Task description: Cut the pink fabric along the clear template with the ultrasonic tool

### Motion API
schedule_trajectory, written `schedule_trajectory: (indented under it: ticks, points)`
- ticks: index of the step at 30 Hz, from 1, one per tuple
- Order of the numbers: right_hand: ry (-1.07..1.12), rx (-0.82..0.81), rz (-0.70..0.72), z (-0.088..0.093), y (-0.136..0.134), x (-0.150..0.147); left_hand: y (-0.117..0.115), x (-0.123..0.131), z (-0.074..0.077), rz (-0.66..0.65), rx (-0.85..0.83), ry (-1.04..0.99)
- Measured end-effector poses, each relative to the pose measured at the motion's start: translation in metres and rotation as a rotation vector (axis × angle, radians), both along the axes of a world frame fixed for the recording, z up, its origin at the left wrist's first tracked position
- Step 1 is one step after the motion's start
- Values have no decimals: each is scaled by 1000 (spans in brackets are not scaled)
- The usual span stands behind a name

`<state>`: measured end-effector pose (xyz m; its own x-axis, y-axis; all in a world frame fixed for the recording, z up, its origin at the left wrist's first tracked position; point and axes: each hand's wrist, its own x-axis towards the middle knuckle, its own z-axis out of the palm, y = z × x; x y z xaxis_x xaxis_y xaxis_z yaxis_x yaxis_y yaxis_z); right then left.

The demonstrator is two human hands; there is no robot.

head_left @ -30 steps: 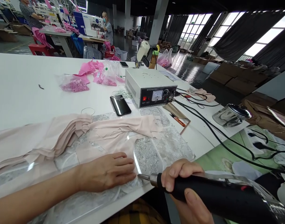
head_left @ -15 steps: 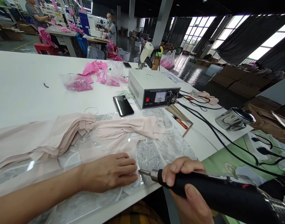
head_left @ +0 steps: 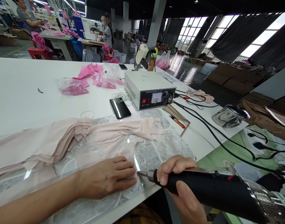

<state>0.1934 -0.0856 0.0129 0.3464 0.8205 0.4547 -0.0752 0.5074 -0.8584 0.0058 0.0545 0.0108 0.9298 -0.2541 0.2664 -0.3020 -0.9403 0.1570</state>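
Observation:
My left hand [head_left: 109, 178] lies flat, palm down, on pale pink fabric [head_left: 114, 149] spread over a clear sheet with a grey stone pattern [head_left: 148, 154]. Its fingers are stretched out. In my right hand [head_left: 179, 180] is a thick black handheld ultrasonic tool [head_left: 203, 189] with a slim metal tip. The tip points left and comes down just beside my left fingertips, at the fabric's edge; whether it touches the cloth I cannot tell. Left of the sheet's middle, a layered stack of the same pale fabric [head_left: 46, 140] is laid out.
Behind the fabric stand a phone [head_left: 120, 108] and a metal control box [head_left: 150, 90], whose black cables [head_left: 210, 133] run right. Orange-handled snips [head_left: 179, 122] and a glass jar [head_left: 230, 116] are at right. Bags of pink pieces [head_left: 74, 87] lie further back. Two people work at sewing machines beyond.
The view has shifted slightly, so the table items appear a little to the left. Both hands keep nearly the same pose, with the tool tip still beside my left fingers.

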Motion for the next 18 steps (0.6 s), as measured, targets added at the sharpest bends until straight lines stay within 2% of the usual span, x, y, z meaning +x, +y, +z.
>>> schedule_trajectory:
  ticks: [6, 18]
  points:
    - [28, 61, -36, -2, 10, -2, 0, 0, 0, 2, 13, -15]
    - [-44, 43, -14, -6, 17, -1, -1, 0, 0, 18, -10, -20]
